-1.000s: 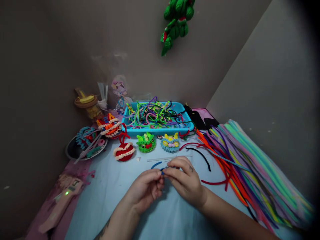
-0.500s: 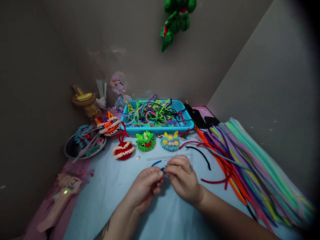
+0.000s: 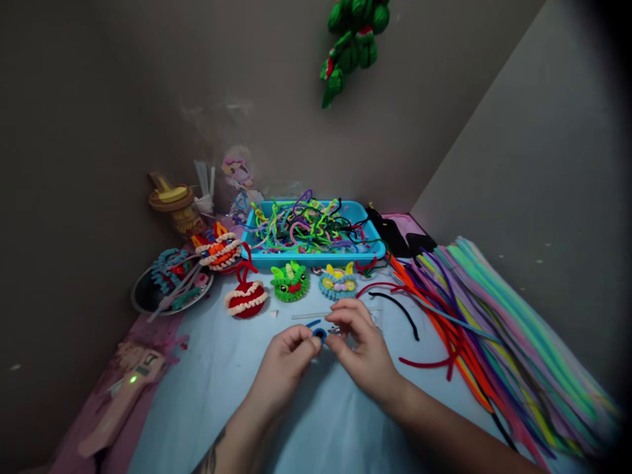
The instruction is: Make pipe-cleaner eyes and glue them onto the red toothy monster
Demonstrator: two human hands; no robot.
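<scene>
In the head view my left hand [image 3: 289, 355] pinches a small ring of blue pipe cleaner [image 3: 319, 333] with a dark middle between thumb and fingertips. My right hand [image 3: 363, 345] is just right of the ring, its thumb close to it and its fingers spread apart. Whether the right thumb touches the ring I cannot tell. Something small and shiny shows behind the right fingers, too blurred to name. A short blue pipe cleaner piece [image 3: 313, 323] shows just beyond the left fingertips. Past the hands sit a green dragon head [image 3: 291, 283] and a light blue one with yellow horns [image 3: 338, 283].
A blue tray [image 3: 316, 261] of tangled pipe cleaners stands at the back. Bundled pipe cleaners [image 3: 503, 336] spread along the right. A red piece with cream trim [image 3: 247, 299], a metal bowl [image 3: 138, 299] and a pink device with a green light [image 3: 121, 401] are to the left.
My right fingers have opened and lifted off the blue pipe cleaner, which now shows as a ring in the left hand. The view has shifted slightly.
</scene>
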